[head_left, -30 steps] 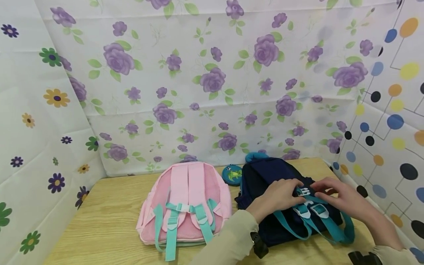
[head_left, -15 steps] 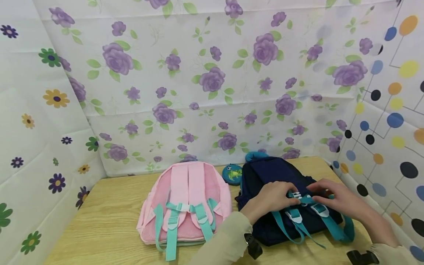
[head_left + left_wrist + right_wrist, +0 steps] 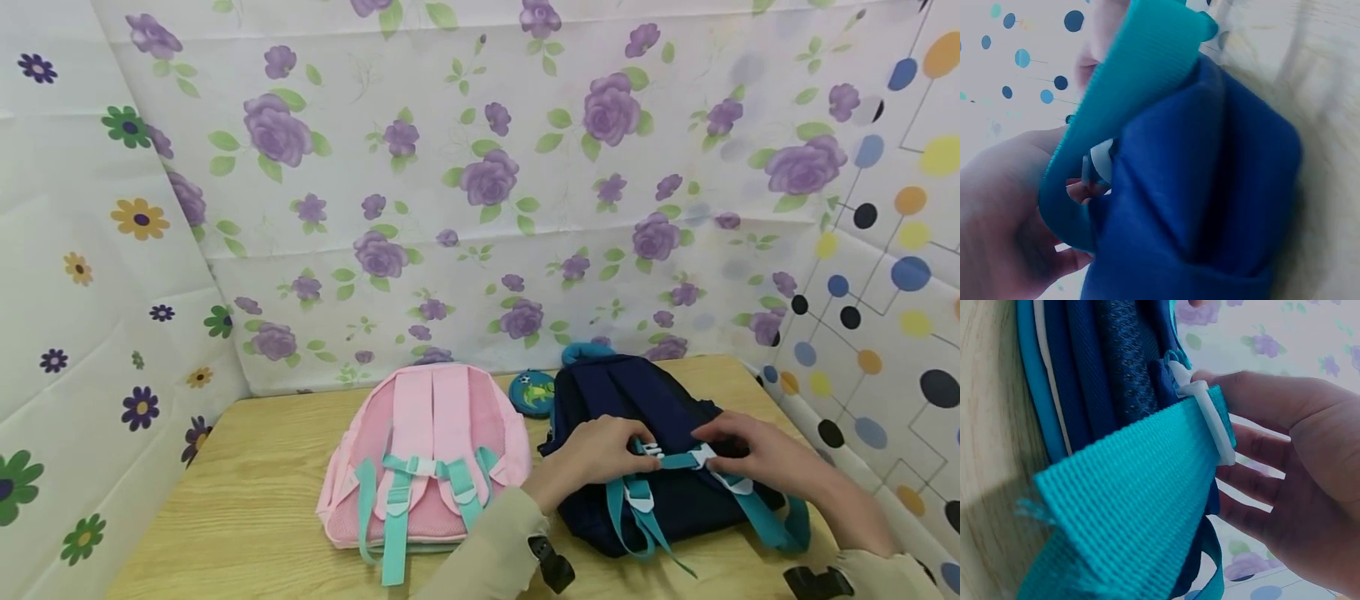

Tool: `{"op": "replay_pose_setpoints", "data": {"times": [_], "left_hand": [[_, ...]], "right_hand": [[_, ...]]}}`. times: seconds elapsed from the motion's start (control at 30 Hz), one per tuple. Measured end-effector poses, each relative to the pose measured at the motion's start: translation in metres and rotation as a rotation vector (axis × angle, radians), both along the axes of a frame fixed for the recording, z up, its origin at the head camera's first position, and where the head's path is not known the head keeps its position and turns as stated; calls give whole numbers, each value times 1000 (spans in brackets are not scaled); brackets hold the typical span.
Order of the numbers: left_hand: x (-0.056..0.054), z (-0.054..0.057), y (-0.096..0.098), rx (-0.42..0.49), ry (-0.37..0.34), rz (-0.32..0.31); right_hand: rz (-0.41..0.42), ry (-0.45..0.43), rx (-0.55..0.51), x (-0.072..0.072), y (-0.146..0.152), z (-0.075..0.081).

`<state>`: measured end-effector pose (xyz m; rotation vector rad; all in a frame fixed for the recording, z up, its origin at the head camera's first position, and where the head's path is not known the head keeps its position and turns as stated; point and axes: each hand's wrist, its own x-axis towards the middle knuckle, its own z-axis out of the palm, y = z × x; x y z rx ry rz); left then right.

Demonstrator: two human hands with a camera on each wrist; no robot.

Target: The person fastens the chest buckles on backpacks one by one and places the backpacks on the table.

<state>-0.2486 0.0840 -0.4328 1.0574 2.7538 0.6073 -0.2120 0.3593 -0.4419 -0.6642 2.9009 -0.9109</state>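
The dark blue backpack (image 3: 630,392) lies with its straps upward on the right of the table. My left hand (image 3: 588,458) pinches a white pronged buckle half (image 3: 651,449) between thumb and fingertips. With thumb and fingers, my right hand (image 3: 765,454) holds a white buckle piece (image 3: 703,455) on the other side. A teal strap (image 3: 679,461) spans between the two pieces, and the pieces stand apart. White strap adjusters (image 3: 640,500) hang lower down with loose teal ends. In the right wrist view, a teal strap (image 3: 1129,494) runs through a white adjuster (image 3: 1213,422) near my fingers.
A pink backpack (image 3: 446,417) with a fastened teal chest strap lies to the left. Behind, a round blue pouch (image 3: 532,393) with a green figure touches the dark backpack's side. Patterned cloth walls (image 3: 480,208) enclose the wooden table (image 3: 247,483).
My left hand has moved left and slightly down with the pronged buckle half. The teal strap between the hands now shows stretched out, and the right hand has shifted little.
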Motion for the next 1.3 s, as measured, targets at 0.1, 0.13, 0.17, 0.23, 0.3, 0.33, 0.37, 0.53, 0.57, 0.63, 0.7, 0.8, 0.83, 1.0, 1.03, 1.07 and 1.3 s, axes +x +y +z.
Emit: {"op": "replay_pose_setpoints", "data": {"times": [0.1, 0.13, 0.17, 0.23, 0.3, 0.33, 0.37, 0.53, 0.57, 0.63, 0.7, 0.8, 0.83, 1.0, 1.03, 1.07, 1.3], "left_hand": [[0, -10, -1, 12, -9, -11], [0, -14, -2, 22, -7, -12], [0, -18, -2, 33, -6, -10], [0, -26, -3, 59, 5, -7], [1, -33, -3, 84, 17, -4], [1, -36, -3, 95, 21, -1], [1, -38, -3, 103, 26, 1], [2, -45, -3, 137, 44, 15], [2, -45, -3, 140, 46, 19], [2, -46, -3, 149, 38, 27], [2, -47, -3, 158, 24, 38], [2, -48, -2, 167, 4, 57], [2, -49, -2, 170, -1, 64], [1, -53, -2, 193, -16, 73], [0, -53, -3, 203, -22, 70], [0, -53, -3, 214, -29, 67], [-2, -51, -8, 291, -64, 39]], "right_hand": [[19, 4, 15, -2, -1, -3], [22, 4, 19, -3, -1, -3], [24, 5, 30, -3, -2, -3], [11, 1, 46, -3, -3, -3], [-4, 7, 70, -3, -4, -3], [-10, 13, 80, -3, -5, -3], [-13, 20, 86, -2, -5, -2], [11, 61, 52, 0, -10, -1], [20, 58, 31, 0, -11, 0], [44, 48, -3, 1, -13, -1], [67, 23, -41, 1, -15, -2], [111, -24, -70, 1, -17, -4], [122, -43, -81, 1, -17, -5], [204, -38, -104, -1, -18, -10], [216, -16, -93, -2, -19, -11], [225, 5, -85, -2, -20, -11], [184, 40, -45, -2, -27, -7]]}}
